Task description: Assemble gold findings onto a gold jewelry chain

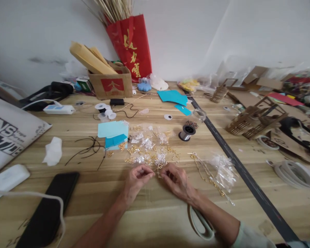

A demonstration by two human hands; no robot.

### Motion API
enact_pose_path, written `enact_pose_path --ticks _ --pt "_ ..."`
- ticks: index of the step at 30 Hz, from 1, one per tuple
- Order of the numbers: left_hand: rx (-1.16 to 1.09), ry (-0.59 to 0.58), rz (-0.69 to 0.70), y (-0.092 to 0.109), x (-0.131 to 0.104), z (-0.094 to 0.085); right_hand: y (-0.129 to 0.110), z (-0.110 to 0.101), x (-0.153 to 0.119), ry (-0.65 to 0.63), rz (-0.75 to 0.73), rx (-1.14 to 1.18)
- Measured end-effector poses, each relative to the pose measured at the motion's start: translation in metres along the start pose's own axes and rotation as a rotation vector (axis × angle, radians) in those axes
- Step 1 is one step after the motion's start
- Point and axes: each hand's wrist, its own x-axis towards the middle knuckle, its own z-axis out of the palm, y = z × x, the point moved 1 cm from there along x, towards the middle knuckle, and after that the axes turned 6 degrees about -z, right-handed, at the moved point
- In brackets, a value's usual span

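Observation:
Both hands meet low over the table, fingertips a short gap apart. My left hand [138, 177] is closed in a pinch; whatever lies between its thumb and finger is too small to make out. A faint thin line runs down the table below it. In the pinch of my right hand [176, 179] is a small gold strand with a loop [159, 167], which sits between the two hands. Just beyond the fingertips lie clear beads [160, 157] and gold beads [134, 151] in loose heaps. Pale green scissor handles [201, 224] stick out beneath my right forearm.
Right of my hands lie gold chains [204, 172] and clear plastic bags [223, 172]. A wire spool [187, 132] stands near a jar [198, 117]. Blue sheets [112, 130], black cords [89, 150] and a black phone [50, 206] are leftward. A dark strip [229, 155] crosses the table.

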Motion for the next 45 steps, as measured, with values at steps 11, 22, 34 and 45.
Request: enact_pose_path --ticks 11,22,34,45 --pt "-0.043 -0.039 0.013 -0.0001 -0.0006 -0.0034 -0.0036 0.0041 -0.0037 0.040 -0.077 -0.056" --pt "0.038 -0.084 0.008 -0.0002 -0.0014 0.0004 -0.0064 -0.0006 -0.0025 0.039 -0.172 -0.068" --pt "-0.011 -0.101 -0.022 -0.0039 -0.0003 0.0015 -0.0081 -0.0045 -0.0029 -0.010 -0.270 -0.133" --pt "0.058 -0.069 -0.008 -0.0052 0.0011 0.0008 -0.0101 -0.0052 -0.0036 0.010 -0.371 -0.325"
